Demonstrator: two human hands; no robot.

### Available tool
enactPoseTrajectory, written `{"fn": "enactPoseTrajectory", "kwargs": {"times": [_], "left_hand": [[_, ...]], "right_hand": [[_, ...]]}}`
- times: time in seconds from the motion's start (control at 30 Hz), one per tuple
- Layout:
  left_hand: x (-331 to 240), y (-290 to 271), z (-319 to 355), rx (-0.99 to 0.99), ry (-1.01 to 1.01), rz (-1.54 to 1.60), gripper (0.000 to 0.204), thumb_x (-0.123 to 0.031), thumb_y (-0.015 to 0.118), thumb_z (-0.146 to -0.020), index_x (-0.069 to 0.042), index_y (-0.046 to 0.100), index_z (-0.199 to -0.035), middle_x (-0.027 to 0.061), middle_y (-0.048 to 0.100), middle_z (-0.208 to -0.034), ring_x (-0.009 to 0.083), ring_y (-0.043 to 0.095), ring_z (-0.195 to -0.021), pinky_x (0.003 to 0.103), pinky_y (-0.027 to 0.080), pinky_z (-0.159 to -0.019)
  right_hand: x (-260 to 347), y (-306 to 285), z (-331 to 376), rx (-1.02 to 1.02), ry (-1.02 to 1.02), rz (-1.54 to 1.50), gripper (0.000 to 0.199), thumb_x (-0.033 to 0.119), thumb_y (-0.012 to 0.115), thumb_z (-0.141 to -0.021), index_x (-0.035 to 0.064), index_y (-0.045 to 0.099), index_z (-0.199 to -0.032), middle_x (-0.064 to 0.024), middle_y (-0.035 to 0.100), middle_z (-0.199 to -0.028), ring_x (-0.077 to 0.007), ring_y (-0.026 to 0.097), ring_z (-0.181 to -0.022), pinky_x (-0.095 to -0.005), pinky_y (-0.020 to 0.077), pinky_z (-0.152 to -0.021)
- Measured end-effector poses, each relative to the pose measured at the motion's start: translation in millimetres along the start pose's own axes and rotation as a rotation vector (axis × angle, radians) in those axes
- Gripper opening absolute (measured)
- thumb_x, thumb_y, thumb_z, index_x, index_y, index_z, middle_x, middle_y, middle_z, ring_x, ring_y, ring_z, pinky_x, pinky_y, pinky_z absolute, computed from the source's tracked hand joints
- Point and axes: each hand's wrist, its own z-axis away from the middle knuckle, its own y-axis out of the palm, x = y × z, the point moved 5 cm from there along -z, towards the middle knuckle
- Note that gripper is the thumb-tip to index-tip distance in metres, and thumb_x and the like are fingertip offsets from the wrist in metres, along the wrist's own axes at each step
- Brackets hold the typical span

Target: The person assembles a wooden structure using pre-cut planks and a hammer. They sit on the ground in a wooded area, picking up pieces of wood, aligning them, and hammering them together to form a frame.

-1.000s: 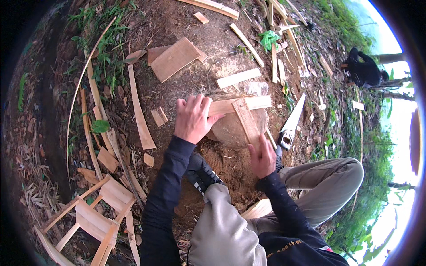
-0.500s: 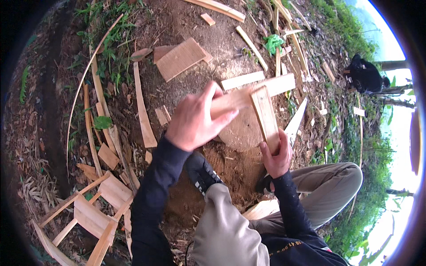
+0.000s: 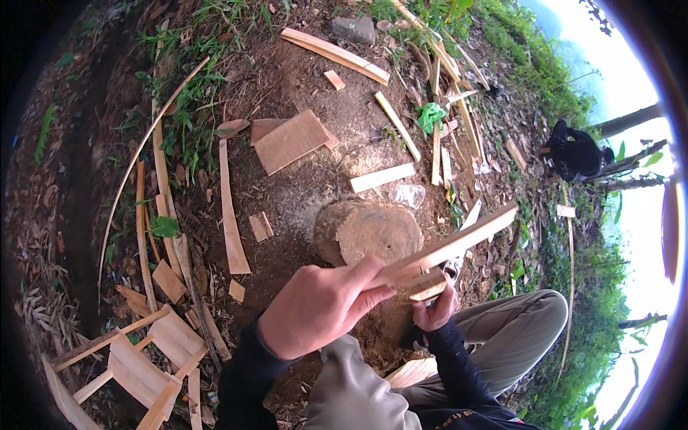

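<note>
In front of me a round wood stump [image 3: 380,233] stands on the dirt. My left hand [image 3: 319,304] is closed around the near end of a long wooden slat [image 3: 455,244], which slants up to the right past the stump's near side. My right hand [image 3: 437,309] grips a shorter wooden block [image 3: 428,285], seen nearly end-on and close under the slat. Whether the two pieces are joined I cannot tell. Behind the slat, right of the stump, shows part of a hand saw [image 3: 470,215]; the rest is hidden.
A wooden frame with slats [image 3: 140,365] lies at lower left. Flat boards [image 3: 292,142], a short plank [image 3: 383,177] and long strips [image 3: 231,208] are scattered on the ground. Farther right are a green plastic bag [image 3: 431,117] and a dark bundle [image 3: 573,150].
Both hands have drawn the wooden pieces nearer to me, off from over the stump's top. The pieces have turned, so the shorter one now shows its end. My view has shifted too.
</note>
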Motion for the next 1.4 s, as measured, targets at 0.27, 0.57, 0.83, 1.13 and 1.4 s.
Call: {"fn": "enactPoseTrajectory", "kwargs": {"times": [0.27, 0.57, 0.83, 1.13, 1.4], "left_hand": [[-21, 3, 7, -0.031, 0.084, -0.063, 0.021, -0.018, 0.07, -0.088, -0.005, 0.058, -0.098, 0.0105, 0.064, -0.069, 0.0267, 0.067, -0.06, 0.038, 0.052, -0.049], [-26, 3, 5, 0.039, 0.042, -0.082, 0.02, -0.016, 0.07, -0.087, -0.004, 0.057, -0.097, 0.012, 0.064, -0.07, 0.0281, 0.067, -0.06, 0.038, 0.053, -0.05], [29, -14, -19, 0.114, -0.174, 0.209, 0.027, -0.028, 0.065, -0.094, -0.002, 0.057, -0.093, 0.0083, 0.068, -0.067, 0.0124, 0.061, -0.046, 0.03, 0.047, -0.042], [-30, -45, -53, 0.187, -0.304, 0.285, 0.027, -0.026, 0.064, -0.095, 0.0, 0.06, -0.101, 0.0029, 0.062, -0.064, 0.004, 0.046, -0.04, 0.022, 0.036, -0.037], [-66, -53, -42, 0.127, -0.247, 0.196, 0.027, -0.021, 0.065, -0.094, 0.001, 0.061, -0.109, 0.003, 0.062, -0.065, 0.0038, 0.045, -0.041, 0.022, 0.038, -0.038]], "right_hand": [[-26, 3, 13, 0.055, 0.321, -0.234, 0.052, 0.035, 0.078, -0.074, -0.0008, 0.059, -0.107, -0.0182, 0.064, -0.086, -0.037, 0.065, -0.08, -0.0437, 0.0501, -0.072], [-8, -13, -9, 0.139, 0.29, -0.026, 0.043, 0.031, 0.076, -0.07, -0.0022, 0.061, -0.093, -0.0189, 0.062, -0.088, -0.0377, 0.063, -0.076, -0.0408, 0.0502, -0.068], [39, -28, -48, 0.215, 0.163, 0.008, 0.055, 0.022, 0.075, -0.082, -0.0044, 0.052, -0.124, -0.0203, 0.063, -0.088, -0.0332, 0.065, -0.072, -0.0389, 0.0513, -0.063], [80, -57, -79, 0.028, 0.285, -0.012, 0.056, 0.015, 0.077, -0.078, -0.0058, 0.053, -0.125, -0.0243, 0.065, -0.096, -0.0375, 0.067, -0.08, -0.0401, 0.0544, -0.072], [97, -71, -73, -0.067, 0.242, -0.038, 0.057, 0.015, 0.078, -0.077, -0.0054, 0.052, -0.124, -0.0226, 0.064, -0.09, -0.038, 0.066, -0.074, -0.0409, 0.0535, -0.064]]}}
